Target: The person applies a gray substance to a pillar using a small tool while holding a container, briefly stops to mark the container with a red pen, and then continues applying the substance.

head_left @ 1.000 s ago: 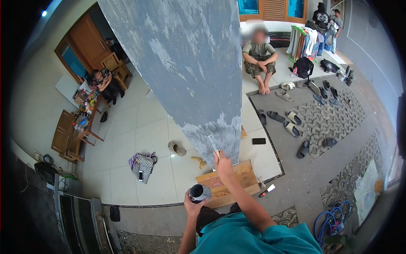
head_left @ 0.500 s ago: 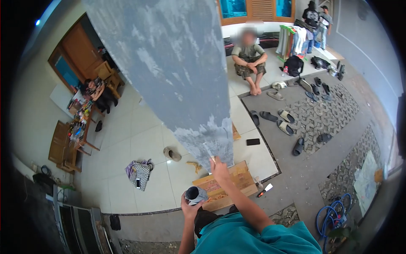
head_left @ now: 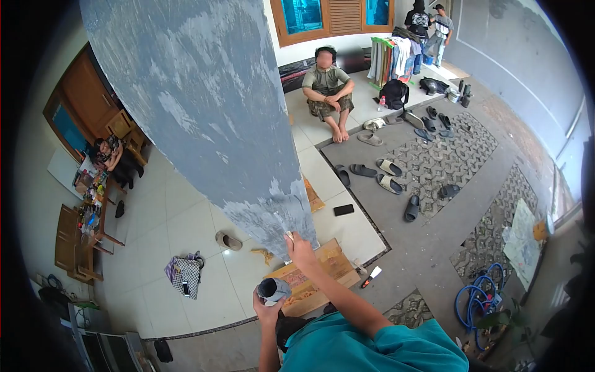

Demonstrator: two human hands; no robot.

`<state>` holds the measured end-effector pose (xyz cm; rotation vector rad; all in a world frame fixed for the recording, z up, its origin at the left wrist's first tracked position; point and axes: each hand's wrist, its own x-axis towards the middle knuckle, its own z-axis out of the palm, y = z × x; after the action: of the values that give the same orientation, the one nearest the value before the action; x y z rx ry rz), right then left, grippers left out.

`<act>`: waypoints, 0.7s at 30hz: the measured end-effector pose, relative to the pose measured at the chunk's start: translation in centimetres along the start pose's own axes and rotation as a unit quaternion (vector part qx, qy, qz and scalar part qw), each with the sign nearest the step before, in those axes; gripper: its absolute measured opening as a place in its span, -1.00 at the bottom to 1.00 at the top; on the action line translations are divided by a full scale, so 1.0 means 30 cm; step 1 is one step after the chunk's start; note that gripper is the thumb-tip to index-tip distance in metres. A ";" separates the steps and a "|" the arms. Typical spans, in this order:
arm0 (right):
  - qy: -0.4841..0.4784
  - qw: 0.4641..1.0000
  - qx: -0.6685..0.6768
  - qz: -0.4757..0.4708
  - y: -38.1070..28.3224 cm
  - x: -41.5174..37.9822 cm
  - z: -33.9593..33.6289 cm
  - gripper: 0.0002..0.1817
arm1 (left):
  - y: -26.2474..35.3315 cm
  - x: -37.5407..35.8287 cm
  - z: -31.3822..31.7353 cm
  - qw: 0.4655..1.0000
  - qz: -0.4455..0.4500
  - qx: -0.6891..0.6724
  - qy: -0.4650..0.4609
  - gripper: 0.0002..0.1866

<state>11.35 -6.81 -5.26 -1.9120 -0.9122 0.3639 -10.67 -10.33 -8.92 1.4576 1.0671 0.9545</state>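
Observation:
In the head view, my right hand (head_left: 302,253) is closed round a small pale-handled tool (head_left: 289,236) that looks like a paintbrush. Its tip is against or very near the lower part of a pillar (head_left: 229,124), where it blends into the grey streaks. The pillar is covered in patchy grey paint, lighter near the bottom. My left hand (head_left: 266,310) grips a grey-smeared paint cup (head_left: 282,290) with a dark inside, held upright below the pillar's base. Flattened cardboard (head_left: 316,291) lies on the floor under both hands.
A scraper (head_left: 371,277) and a black phone (head_left: 343,210) lie to the right. A patterned cloth (head_left: 180,273) with a white phone is on the tiles at left. A person (head_left: 328,93) sits by scattered sandals (head_left: 390,184). A blue hose (head_left: 474,304) coils at lower right.
The view has turned right, so the surroundings shift left in the picture. My right hand stays at the pillar's lower part with the tool, and my left still holds the cup.

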 end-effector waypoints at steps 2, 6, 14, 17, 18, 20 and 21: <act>-0.002 0.999 0.013 -0.039 -0.025 0.012 -0.020 -0.64 | -0.009 0.011 0.016 1.000 0.001 -0.008 -0.018 -0.13; -0.005 0.996 0.011 -0.088 -0.111 0.083 -0.075 -0.64 | -0.009 0.029 0.052 1.000 0.006 -0.012 -0.022 -0.19; -0.019 0.999 -0.032 0.011 0.091 0.018 -0.014 -0.61 | -0.004 0.046 0.049 0.999 0.022 -0.023 -0.012 -0.15; -0.014 1.000 0.005 -0.005 0.038 0.011 -0.032 -0.60 | -0.013 0.049 0.034 0.999 0.036 -0.008 -0.005 -0.15; 0.003 1.000 0.024 -0.018 0.008 0.025 -0.044 -0.60 | -0.008 0.049 0.032 0.999 0.035 -0.007 -0.002 -0.15; 0.017 0.999 0.016 -0.036 -0.067 0.070 -0.057 -0.61 | 0.007 0.054 0.028 0.999 0.043 0.000 -0.012 -0.15; 0.035 0.998 0.007 -0.052 -0.089 0.088 -0.055 -0.62 | 0.007 0.057 0.025 0.999 0.043 0.001 -0.012 -0.15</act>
<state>12.94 -5.22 -1.81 -1.8447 -0.9564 0.2389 -9.44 -8.93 -8.78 1.5234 0.9949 0.9942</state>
